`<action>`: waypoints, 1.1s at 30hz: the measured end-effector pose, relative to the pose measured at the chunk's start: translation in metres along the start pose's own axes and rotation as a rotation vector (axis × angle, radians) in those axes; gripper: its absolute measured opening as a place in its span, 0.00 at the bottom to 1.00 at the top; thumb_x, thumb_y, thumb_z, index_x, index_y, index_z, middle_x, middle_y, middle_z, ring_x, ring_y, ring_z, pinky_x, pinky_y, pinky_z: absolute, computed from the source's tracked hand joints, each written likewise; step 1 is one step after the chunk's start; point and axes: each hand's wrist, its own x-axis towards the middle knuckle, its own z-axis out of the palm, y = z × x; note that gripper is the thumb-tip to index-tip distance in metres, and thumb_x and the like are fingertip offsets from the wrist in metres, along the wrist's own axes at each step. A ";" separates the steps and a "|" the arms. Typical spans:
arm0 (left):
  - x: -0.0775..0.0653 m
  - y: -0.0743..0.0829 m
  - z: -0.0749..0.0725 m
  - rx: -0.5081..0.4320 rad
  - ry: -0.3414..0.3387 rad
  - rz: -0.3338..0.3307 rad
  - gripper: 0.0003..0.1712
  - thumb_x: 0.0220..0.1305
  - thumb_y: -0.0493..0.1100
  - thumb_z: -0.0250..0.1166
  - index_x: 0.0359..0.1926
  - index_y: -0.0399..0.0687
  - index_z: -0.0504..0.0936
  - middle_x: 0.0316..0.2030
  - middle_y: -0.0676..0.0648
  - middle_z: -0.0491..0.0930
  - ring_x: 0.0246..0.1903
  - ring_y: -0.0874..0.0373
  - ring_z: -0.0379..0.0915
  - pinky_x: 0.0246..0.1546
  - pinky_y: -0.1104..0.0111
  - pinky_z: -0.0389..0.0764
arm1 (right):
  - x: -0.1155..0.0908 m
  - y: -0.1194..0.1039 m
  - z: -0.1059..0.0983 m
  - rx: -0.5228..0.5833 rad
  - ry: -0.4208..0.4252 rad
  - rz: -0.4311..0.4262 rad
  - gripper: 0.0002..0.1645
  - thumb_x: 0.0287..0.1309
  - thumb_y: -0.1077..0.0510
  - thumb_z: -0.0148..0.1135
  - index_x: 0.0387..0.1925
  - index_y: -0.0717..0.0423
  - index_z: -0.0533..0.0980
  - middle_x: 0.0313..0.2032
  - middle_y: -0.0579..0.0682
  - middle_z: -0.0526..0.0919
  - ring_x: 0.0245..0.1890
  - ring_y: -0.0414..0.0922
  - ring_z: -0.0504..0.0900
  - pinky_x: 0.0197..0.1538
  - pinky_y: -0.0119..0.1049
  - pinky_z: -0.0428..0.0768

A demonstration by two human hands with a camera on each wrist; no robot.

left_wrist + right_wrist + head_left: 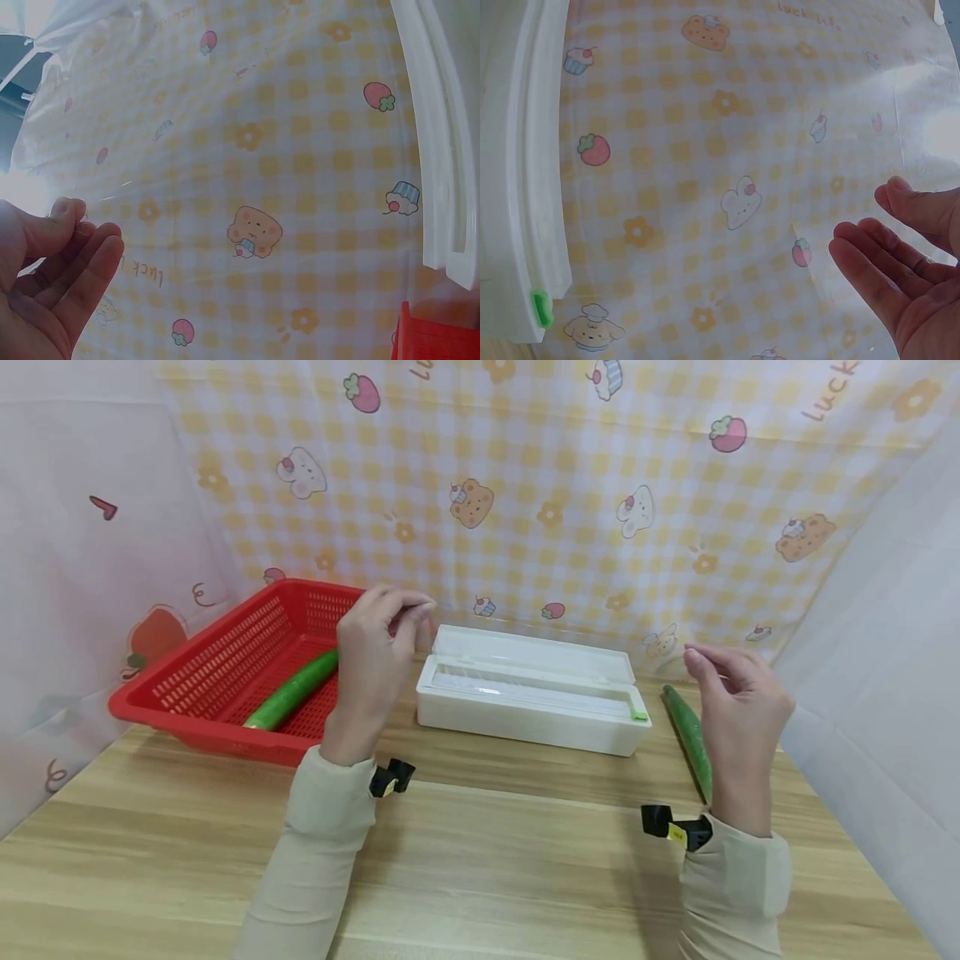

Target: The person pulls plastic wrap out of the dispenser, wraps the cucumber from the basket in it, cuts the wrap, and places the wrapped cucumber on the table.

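Note:
A white cling film dispenser box [525,722] stands at the middle back with its lid [534,653] tipped up. A green slider [638,716] sits at the box's right end. My left hand [377,647] is raised by the box's left end, thumb and fingertip pinched together. Faint glints show clear cling film [116,185] near those fingertips. Past the box's right end, my right hand [738,702] is up too, thumb and forefinger meeting in a pinch. The film is so transparent that its outline barely shows. A cucumber [686,727] lies partly behind the right hand.
A red perforated basket [217,739] at the left holds another cucumber [292,692], its far end hidden by the left hand. Behind everything hangs a yellow checked curtain [555,552]. White sheets [885,635] close in both sides of the wooden table [510,868].

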 end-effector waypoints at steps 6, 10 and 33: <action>0.001 0.003 -0.003 -0.001 0.002 -0.002 0.09 0.60 0.39 0.63 0.35 0.37 0.85 0.32 0.42 0.80 0.29 0.56 0.73 0.33 0.71 0.74 | 0.000 -0.005 -0.001 -0.005 0.001 -0.010 0.12 0.53 0.55 0.66 0.35 0.61 0.84 0.29 0.27 0.77 0.31 0.27 0.78 0.38 0.17 0.73; 0.002 0.004 -0.004 -0.004 0.006 0.008 0.08 0.60 0.39 0.63 0.35 0.37 0.85 0.32 0.42 0.80 0.30 0.55 0.74 0.33 0.70 0.74 | -0.001 -0.008 -0.003 -0.006 0.005 -0.013 0.12 0.53 0.56 0.66 0.35 0.62 0.84 0.29 0.27 0.77 0.31 0.27 0.77 0.38 0.17 0.73; 0.004 0.011 -0.060 -0.095 -0.786 -0.181 0.06 0.64 0.41 0.59 0.39 0.46 0.80 0.41 0.49 0.82 0.46 0.56 0.72 0.51 0.59 0.70 | -0.002 -0.001 -0.074 -0.204 -0.637 -0.157 0.04 0.55 0.58 0.64 0.33 0.47 0.83 0.35 0.34 0.84 0.44 0.21 0.72 0.45 0.13 0.62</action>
